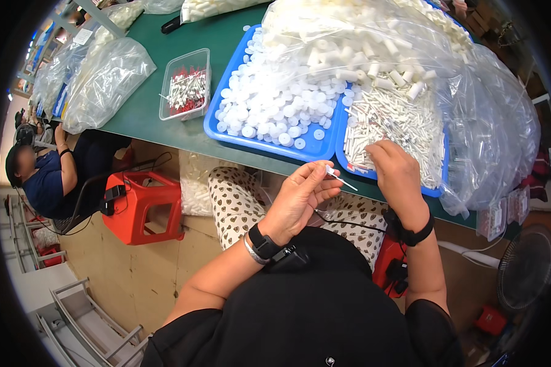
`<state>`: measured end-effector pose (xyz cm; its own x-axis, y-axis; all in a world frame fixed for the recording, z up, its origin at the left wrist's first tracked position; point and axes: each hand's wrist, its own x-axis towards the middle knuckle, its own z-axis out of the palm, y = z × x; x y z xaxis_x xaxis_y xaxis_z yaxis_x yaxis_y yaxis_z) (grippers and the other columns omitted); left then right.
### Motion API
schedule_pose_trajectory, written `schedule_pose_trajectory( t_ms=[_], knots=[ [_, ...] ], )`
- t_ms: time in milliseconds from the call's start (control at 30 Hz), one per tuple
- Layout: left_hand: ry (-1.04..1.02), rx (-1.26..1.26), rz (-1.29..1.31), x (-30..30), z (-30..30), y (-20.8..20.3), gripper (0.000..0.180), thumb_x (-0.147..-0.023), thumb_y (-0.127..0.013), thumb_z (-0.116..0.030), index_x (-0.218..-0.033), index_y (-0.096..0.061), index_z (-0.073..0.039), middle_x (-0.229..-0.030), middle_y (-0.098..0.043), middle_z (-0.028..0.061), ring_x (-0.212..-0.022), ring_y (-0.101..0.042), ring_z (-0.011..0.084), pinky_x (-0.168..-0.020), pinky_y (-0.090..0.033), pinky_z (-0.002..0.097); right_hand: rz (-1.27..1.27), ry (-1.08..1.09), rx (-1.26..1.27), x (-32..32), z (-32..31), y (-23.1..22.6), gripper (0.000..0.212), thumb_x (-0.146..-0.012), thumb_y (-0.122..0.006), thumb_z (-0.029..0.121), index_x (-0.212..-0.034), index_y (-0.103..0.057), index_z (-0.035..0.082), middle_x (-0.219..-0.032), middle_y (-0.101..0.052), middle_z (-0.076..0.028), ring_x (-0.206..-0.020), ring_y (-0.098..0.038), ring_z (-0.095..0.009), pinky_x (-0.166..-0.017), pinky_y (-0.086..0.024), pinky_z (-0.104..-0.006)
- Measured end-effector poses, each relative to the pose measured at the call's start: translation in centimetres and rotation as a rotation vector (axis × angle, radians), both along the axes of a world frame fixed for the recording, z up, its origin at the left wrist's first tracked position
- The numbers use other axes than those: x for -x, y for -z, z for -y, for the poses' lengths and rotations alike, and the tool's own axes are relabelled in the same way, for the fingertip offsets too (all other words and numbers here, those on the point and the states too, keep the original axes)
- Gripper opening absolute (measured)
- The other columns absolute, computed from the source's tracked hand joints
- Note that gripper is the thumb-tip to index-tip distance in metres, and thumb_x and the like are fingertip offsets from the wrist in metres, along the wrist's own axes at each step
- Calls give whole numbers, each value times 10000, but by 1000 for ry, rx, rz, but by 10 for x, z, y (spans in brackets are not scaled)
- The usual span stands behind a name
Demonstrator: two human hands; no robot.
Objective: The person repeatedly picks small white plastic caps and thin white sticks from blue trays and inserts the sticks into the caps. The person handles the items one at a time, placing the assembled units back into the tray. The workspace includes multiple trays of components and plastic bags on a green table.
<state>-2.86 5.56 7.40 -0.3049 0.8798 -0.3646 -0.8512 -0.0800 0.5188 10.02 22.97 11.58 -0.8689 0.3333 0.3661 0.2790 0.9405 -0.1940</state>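
Just in front of the table edge, my left hand (295, 200) pinches a thin white stick (347, 181) between thumb and fingers; a small white piece shows at its held end. My right hand (399, 172) is over the near side of a blue tray (435, 191), its fingers drawn together and pointing down at small white rods (393, 117) heaped there. Whatever sits between those right fingertips is hidden. To the left, another blue tray (318, 148) holds many translucent white discs (260, 115).
A clear plastic box (206, 98) of white and red sticks stands on the green table (146, 125). Plastic bags (477, 116) of white cylinders bulge behind and right of the trays. At left are a red stool (142, 211) and a seated person (43, 177); a fan (525, 267) stands at right.
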Motion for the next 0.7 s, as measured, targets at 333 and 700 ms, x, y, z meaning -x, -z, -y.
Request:
schedule_pose_trajectory(
  t_ms=[333, 700],
  knots=[
    [-16, 13, -9, 0, 0, -4, 362, -1007, -558, -256, -1251, -531, 11, -1096, -652, 129, -1043, -661, 222, -898, -549, 317, 181, -84, -133, 5, -9, 5, 145, -715, -576, -7, -854, -559, 28, -794, -526, -117, -767, -580, -280, -672, -485, -375],
    [-128, 7, -44, 3, -4, -21, 356, -1012, -544, -212, -1278, -510, 23, -1093, -640, 127, -1057, -656, 224, -908, -546, 320, -171, -95, 575, -14, 27, -11, 90, -876, -652, 15, -963, -665, -2, -892, -657, -126, -728, -646, -269, -641, -499, -332]
  ],
)
